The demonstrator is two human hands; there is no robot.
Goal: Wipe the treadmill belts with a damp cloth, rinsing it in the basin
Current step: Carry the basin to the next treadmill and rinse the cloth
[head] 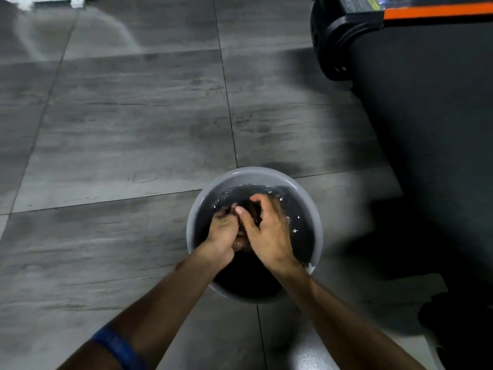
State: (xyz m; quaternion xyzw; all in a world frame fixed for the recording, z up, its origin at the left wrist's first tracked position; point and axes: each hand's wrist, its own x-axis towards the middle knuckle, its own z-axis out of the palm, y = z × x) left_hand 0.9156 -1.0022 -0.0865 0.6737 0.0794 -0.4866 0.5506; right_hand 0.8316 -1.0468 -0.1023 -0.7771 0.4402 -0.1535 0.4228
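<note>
While both hands are working together in the basin on the tiled floor, the rinsing step looks to be under way. The left hand and the right hand are curling their fingers round a dark cloth, bunching it at the surface of the dark water, which is showing small splashes. The cloth is sitting in the middle of the basin, wadded into a lump, so I cannot tell any long axis or which way it is pointing. As a judgement, the next move is calling for lifting the cloth and wringing it until merely damp, then carrying it to the treadmill, which is standing near the basin on the right.
</note>
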